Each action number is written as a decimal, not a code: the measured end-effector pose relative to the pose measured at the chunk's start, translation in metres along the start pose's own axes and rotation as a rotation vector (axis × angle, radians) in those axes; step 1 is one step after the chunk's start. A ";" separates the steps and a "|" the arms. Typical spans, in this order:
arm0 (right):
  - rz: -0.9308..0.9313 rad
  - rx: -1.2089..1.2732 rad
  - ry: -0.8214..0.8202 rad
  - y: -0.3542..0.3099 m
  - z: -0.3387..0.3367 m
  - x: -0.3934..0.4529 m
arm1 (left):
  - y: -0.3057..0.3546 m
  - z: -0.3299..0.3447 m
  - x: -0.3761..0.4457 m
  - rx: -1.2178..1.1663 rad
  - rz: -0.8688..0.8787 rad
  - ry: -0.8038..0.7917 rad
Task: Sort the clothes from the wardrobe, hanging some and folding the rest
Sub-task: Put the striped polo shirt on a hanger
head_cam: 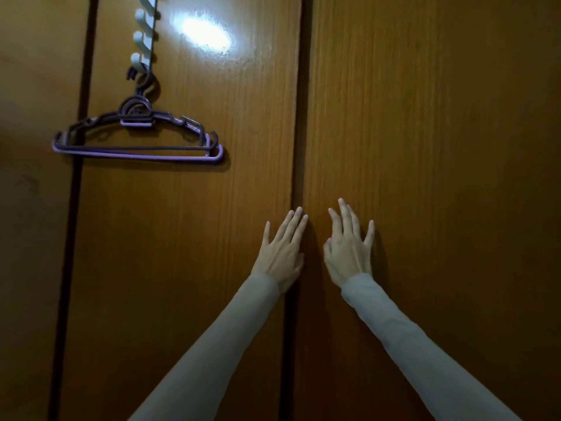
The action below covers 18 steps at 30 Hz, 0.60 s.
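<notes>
Facing: shut wardrobe, wood doors fill the view; no clothes visible, presumably behind the doors.
Seam: dark gap (299,177) btwn left door (188,238) & right door (440,177); long axis runs 12-to-6, leaning slightly.
Left hand (280,253): fingers straight, flat on left door, fingertips (299,212) at the seam edge; grips nothing.
Right hand (349,253): fingers spread, flat on right door, just right of seam; grips nothing.
Hands vs each other: apart, seam btwn them, near-level; right reaches a touch higher.
Key relation: seam sits at 3 o'clock of left hand, 9 o'clock of right. Left looks nearer, almost on the gap. Can't tell if any fingertip is hooked in the gap.
Handles: none seen, so doors prob. open by their seam edges.
Next move (guess): curl fingertips into gap, swing doors outward to 9 & 3.
Hangers (136,147): purple, empty, stacked at 10 o'clock of the hands, well apart, on a pale hook rack (142,41) on left door.
Risk: hangers may swing or knock when left door moves.
Progress: sorting not begun, by my read.
</notes>
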State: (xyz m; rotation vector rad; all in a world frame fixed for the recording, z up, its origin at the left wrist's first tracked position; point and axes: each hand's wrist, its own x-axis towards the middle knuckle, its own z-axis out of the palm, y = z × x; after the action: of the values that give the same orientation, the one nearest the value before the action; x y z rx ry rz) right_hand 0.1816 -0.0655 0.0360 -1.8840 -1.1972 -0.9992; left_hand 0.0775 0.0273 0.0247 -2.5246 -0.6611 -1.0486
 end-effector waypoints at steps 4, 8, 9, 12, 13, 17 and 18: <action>-0.059 -0.050 -0.063 -0.035 0.009 0.001 | -0.038 -0.022 -0.019 0.065 -0.082 0.003; -0.109 0.062 -0.040 -0.079 0.017 0.006 | -0.083 -0.052 -0.033 0.134 -0.177 0.008; -0.126 0.090 -0.036 -0.094 0.018 0.008 | -0.095 -0.060 -0.036 0.147 -0.207 0.013; -0.167 0.122 -0.031 -0.137 0.024 0.018 | -0.132 -0.082 -0.045 0.186 -0.276 0.037; -0.178 0.121 -0.027 -0.151 0.026 0.023 | -0.144 -0.088 -0.047 0.185 -0.302 0.040; -0.209 0.087 0.018 -0.205 0.034 0.047 | -0.196 -0.108 -0.052 0.205 -0.349 0.086; -0.214 0.083 0.028 -0.217 0.037 0.053 | -0.209 -0.113 -0.052 0.211 -0.349 0.106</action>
State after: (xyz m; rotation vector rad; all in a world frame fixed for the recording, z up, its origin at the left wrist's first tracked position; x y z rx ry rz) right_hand 0.0042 0.0619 0.0951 -1.6989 -1.4234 -1.0679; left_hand -0.1302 0.1356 0.0882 -2.2043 -1.1455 -1.1460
